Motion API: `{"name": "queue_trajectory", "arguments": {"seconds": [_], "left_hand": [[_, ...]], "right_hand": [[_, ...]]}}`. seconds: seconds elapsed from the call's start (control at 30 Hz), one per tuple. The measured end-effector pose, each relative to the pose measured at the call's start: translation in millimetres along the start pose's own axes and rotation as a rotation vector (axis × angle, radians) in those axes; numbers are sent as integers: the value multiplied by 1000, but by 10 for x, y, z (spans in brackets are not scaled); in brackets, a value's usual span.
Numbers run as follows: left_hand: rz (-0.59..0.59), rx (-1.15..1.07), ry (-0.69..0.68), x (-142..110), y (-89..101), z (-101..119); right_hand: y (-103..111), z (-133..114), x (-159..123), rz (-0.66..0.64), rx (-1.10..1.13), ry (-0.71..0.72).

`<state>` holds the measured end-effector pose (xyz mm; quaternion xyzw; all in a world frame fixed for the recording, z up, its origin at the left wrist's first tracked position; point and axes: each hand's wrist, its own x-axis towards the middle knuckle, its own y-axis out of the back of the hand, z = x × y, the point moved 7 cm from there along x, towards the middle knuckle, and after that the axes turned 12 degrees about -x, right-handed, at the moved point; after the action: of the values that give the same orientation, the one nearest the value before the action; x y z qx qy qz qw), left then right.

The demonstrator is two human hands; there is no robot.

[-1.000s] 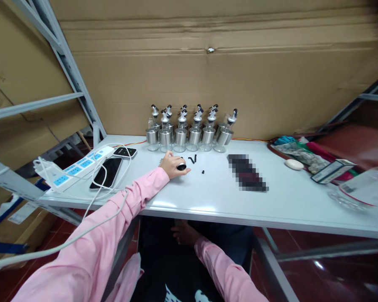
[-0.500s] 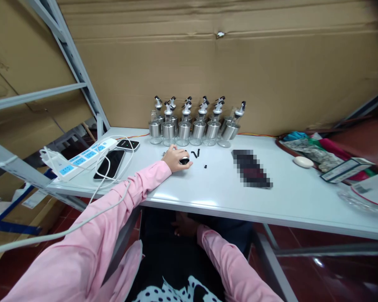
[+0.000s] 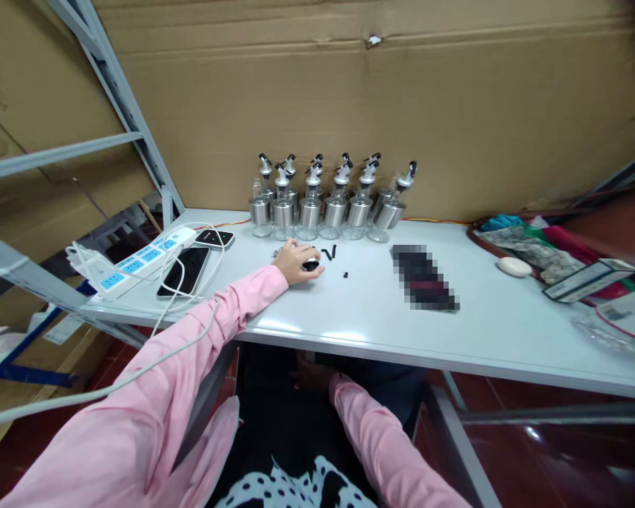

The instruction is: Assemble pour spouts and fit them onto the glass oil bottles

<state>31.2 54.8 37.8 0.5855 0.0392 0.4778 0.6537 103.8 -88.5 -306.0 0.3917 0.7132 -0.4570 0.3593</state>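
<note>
My left hand [image 3: 298,262] rests on the white table with its fingers curled around a small black and silver bottle pourer [image 3: 310,264]. The fingers hide most of that piece. Just beyond the hand lie small black plastic pieces [image 3: 329,252], and a tiny black plug [image 3: 346,275] sits to its right. Behind them stand rows of glass bottles with steel sleeves [image 3: 310,212], most topped with silver and black pourers. The front-left bottle [image 3: 260,212] has no pourer on it. My right hand [image 3: 313,374] is in my lap below the table edge, its fingers too dark to make out.
On the left are a power strip [image 3: 142,262], a phone [image 3: 186,271], a small black-faced device [image 3: 214,239] and white cables. A pixelated dark object [image 3: 423,279] lies right of centre. A white oval object [image 3: 514,267], a box [image 3: 590,281] and cloths are farther right. Cardboard [image 3: 349,106] stands behind.
The view has tilted slightly, so the table and bottles sit a little higher. My left hand keeps the bottle pourer, which has turned slightly in its fingers. My right hand stays in my lap.
</note>
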Motion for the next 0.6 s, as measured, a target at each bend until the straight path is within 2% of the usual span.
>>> {"name": "queue_trajectory", "arguments": {"seconds": [0.1, 0.2, 0.33, 0.4, 0.47, 0.53, 0.6], "left_hand": [[49, -39, 83, -8, 16, -65], [102, -67, 164, -26, 36, -130], [84, -72, 137, -25, 27, -119], [62, -63, 94, -16, 22, -90], [54, -63, 53, -5, 26, -63], [48, -71, 25, 5, 27, -46], [35, -80, 17, 11, 17, -42]], "right_hand": [[-89, -25, -61, -96, -90, 27], [-70, -52, -225, -125, -106, 161], [258, 154, -486, -101, 29, 350], [445, 337, -568, -211, 219, 445], [698, 533, -589, -198, 323, 521], [887, 693, -591, -173, 352, 549], [973, 774, -611, -171, 345, 540]]}}
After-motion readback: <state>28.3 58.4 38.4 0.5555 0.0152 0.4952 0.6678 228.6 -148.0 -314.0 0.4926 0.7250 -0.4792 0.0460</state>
